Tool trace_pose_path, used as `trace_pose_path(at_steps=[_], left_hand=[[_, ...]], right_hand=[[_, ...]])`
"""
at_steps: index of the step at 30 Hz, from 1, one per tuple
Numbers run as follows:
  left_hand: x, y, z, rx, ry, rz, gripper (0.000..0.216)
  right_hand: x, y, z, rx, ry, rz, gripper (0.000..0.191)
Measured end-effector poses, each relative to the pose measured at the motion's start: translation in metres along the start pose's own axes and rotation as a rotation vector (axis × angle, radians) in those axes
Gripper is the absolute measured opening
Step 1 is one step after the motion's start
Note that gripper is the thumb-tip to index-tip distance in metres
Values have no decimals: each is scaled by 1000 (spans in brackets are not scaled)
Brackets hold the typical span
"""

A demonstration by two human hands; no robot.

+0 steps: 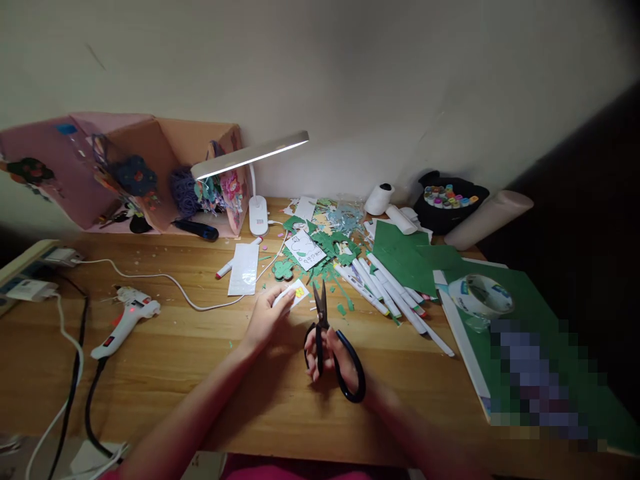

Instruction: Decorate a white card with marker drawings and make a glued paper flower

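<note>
The left fingers [286, 299] pinch a white card [291, 291] above the desk [280, 393]; its yellow flower [299, 293] is coloured, not yet cut out. The right fingers [312, 363] grip black scissors [323, 316], blades slightly parted. Just beyond, a green flower piece [283, 269] lies already cut.

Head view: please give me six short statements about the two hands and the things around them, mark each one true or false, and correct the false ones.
1. The right grip holds the scissors. True.
2. The left grip holds a pen cap. False: it holds a white card.
3. The scissors' blades stand slightly apart. True.
4. The lamp is switched off. False: it is lit.
5. The glue gun lies to the right of the scissors in the picture. False: it lies to their left.
6. Several markers lie to the right of the scissors in the picture. True.
</note>
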State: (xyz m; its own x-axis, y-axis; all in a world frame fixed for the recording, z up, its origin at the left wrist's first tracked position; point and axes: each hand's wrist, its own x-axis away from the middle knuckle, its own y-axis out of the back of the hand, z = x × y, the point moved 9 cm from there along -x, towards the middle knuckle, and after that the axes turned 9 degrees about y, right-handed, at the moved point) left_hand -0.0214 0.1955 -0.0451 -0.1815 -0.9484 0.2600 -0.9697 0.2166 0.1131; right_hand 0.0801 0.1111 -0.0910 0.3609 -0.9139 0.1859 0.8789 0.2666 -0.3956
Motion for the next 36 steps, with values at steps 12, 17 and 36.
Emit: trace_pose_path(at_steps=[12,17,36], left_hand=[[10,-12,-7,-31,-32,54,32],[9,-17,-2,-61,-40,59,31],[11,-17,-11,-170,-71,50,34]], right_hand=[[5,-10,-4,37,-41,43,70],[3,-6,-16,-37,-35,33,66],[4,-12,-6,-35,48,24,61]])
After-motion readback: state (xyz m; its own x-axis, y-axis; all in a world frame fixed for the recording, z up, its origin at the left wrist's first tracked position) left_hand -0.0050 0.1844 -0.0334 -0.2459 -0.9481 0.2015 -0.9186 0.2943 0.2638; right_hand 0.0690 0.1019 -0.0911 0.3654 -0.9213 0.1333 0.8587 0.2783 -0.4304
